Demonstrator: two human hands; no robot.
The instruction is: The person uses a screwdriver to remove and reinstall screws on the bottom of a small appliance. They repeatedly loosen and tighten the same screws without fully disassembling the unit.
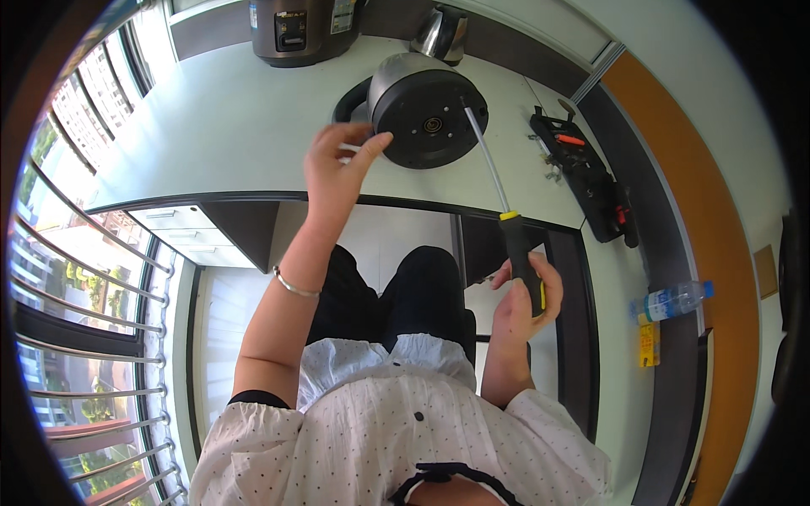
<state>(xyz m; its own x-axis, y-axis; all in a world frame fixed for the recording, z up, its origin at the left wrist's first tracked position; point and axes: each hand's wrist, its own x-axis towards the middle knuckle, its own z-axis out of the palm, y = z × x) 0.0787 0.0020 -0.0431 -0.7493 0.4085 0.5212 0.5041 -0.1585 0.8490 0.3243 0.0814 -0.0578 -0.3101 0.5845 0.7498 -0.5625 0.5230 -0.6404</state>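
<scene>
An electric kettle (430,118) lies on its side on the counter, its round black base facing me. The base has a metal connector ring in the middle and several small holes around it. In my right hand (523,304) is a long screwdriver with a black and yellow handle (519,253). Its thin shaft reaches up to the right part of the base, the tip at or near a hole. My left hand (337,164) is raised at the base's left edge, fingers bent and thumb apart, slightly blurred. Whether it touches the kettle is unclear. The kettle's black handle (348,103) shows behind that hand.
An open black tool case (582,173) with red-handled tools lies on the right, small metal pieces (553,174) beside it. Farther right are a water bottle (675,301) and a yellow box (648,346). A brown cooker (304,29) and a metal jug (440,34) stand at the back.
</scene>
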